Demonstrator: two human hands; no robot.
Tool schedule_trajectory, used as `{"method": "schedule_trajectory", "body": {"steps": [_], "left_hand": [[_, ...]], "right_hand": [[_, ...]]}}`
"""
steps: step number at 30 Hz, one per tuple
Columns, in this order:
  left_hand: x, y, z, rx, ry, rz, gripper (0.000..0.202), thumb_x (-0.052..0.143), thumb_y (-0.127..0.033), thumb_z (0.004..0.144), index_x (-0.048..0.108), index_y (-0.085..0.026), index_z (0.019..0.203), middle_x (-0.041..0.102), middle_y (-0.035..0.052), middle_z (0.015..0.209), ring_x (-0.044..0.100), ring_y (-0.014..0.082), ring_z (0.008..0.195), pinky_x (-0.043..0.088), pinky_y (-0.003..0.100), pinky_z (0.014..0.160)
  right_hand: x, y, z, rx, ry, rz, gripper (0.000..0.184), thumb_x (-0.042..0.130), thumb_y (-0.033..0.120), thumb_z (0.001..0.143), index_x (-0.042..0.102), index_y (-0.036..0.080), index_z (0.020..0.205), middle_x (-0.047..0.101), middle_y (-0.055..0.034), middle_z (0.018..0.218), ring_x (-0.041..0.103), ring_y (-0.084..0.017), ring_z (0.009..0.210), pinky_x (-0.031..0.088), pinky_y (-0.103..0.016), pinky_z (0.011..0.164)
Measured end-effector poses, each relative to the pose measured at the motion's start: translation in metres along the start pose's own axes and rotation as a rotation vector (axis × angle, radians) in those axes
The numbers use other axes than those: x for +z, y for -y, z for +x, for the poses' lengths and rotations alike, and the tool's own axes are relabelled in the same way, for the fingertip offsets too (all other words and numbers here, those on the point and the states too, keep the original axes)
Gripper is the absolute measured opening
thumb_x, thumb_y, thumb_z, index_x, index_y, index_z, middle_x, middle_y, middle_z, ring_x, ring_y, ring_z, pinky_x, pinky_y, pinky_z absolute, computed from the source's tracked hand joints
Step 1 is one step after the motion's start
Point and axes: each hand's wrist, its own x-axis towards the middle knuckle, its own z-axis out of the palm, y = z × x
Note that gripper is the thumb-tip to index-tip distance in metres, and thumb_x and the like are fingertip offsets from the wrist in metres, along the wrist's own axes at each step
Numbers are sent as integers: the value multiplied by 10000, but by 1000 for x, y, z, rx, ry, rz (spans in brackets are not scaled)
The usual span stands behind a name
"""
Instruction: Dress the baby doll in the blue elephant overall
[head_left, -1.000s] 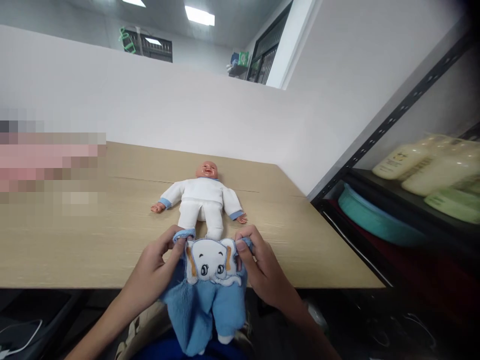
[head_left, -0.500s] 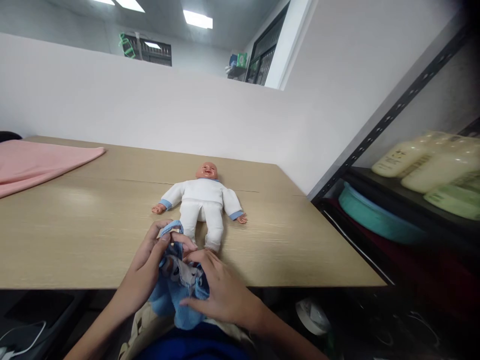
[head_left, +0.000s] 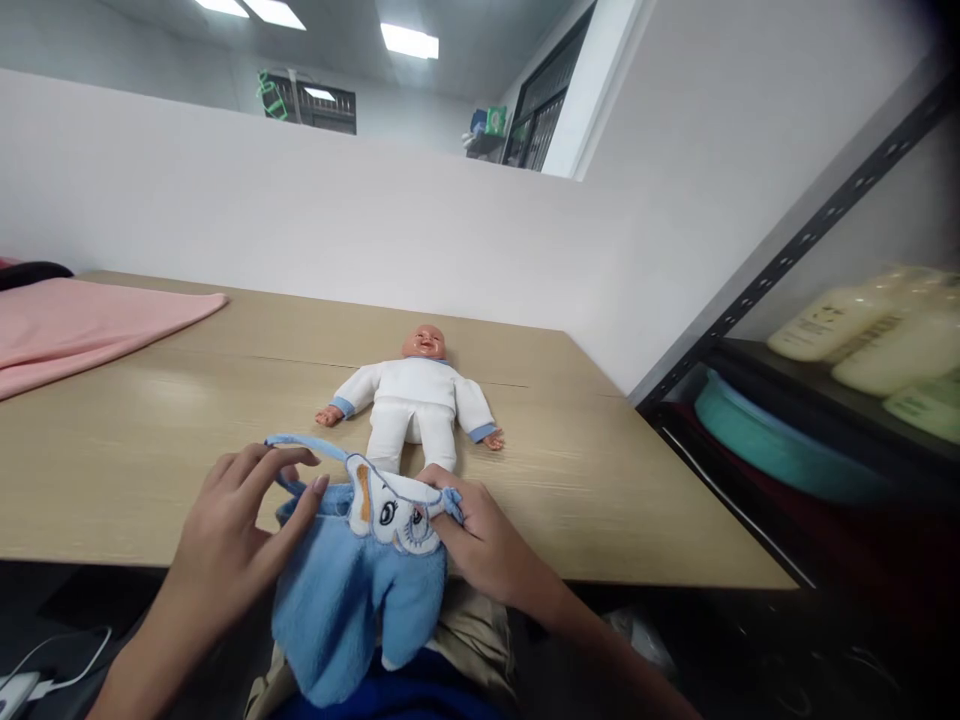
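A baby doll (head_left: 416,405) in a white suit with blue cuffs lies on its back on the wooden table (head_left: 150,440), feet toward me. In front of its feet I hold small blue fleece overalls (head_left: 356,585) with a white elephant patch on the bib. My right hand (head_left: 480,545) pinches the bib's right edge at the table's front edge. My left hand (head_left: 232,530) rests on the overalls' left side, fingers spread and touching a thin blue strap (head_left: 300,445) that loops over them. The overalls' legs hang down over my lap.
A pink cloth (head_left: 82,325) lies at the table's far left. A white partition wall stands behind the table. At right a dark metal shelf rack (head_left: 795,240) holds pale bottles (head_left: 870,330) and a teal basin (head_left: 780,450). A white cable and device (head_left: 30,680) lie at lower left.
The overalls were bunched up between both hands half a second ago; now they are spread out again with the elephant bib showing, and my left hand has moved left and opened over the strap.
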Motion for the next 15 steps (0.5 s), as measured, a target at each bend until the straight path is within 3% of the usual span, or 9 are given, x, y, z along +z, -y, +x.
{"method": "schedule_trajectory", "body": {"steps": [2,6,7,8,10,12,14,15], "left_hand": [[-10,-4,3,38,-20,35,351,646,-644,1076,756,-325,1171,772,54,1036,711,342,1029,488,461,953],[-28,-5,5,-222,-31,117,494,587,-789,1045,742,-338,1173,852,20,1074,719,253,650,490,386,688],[-30,-4,6,-261,-32,109,526,599,-811,1025,735,-331,1192,857,27,1090,718,249,628,489,373,647],[-31,-3,8,-256,-17,69,547,635,-810,1006,729,-324,1240,856,46,1153,767,275,719,519,363,652],[-29,0,13,-146,114,-110,618,747,-734,979,696,-315,1430,790,103,1442,797,371,1200,631,369,843],[-22,1,19,-44,369,-338,807,891,-635,911,632,-334,1614,674,118,1650,643,416,1512,627,429,1106],[-15,-2,25,-25,597,-494,859,996,-571,821,692,-359,1597,724,112,1598,685,429,1466,612,473,1170],[-12,-5,27,-26,667,-535,781,1017,-552,799,767,-358,1513,786,107,1499,740,424,1376,632,467,1137]], "right_hand": [[-3,4,5,-1,10,7,173,552,293,1139,683,222,1052,679,2,914,591,-184,814,481,-292,749],[-9,14,13,2,6,-8,200,538,308,1157,676,219,1041,650,-2,912,575,-188,823,479,-299,754],[-9,16,15,5,24,-8,207,538,320,1164,674,219,1046,652,-3,918,581,-189,829,487,-301,763],[-10,19,16,5,50,-8,206,540,330,1169,677,219,1063,664,-5,933,596,-191,845,498,-304,782],[-11,25,18,-7,107,-8,187,553,330,1170,692,225,1103,707,-10,981,643,-201,899,523,-315,838],[-11,30,19,-28,150,-10,158,578,310,1153,714,234,1134,746,-15,1032,681,-211,954,539,-325,892],[-12,34,19,-37,174,1,155,592,310,1148,727,235,1137,747,-13,1037,678,-206,949,539,-317,891],[-12,35,18,-32,172,23,156,603,326,1148,723,230,1120,731,-9,1013,660,-197,919,533,-305,865]]}}
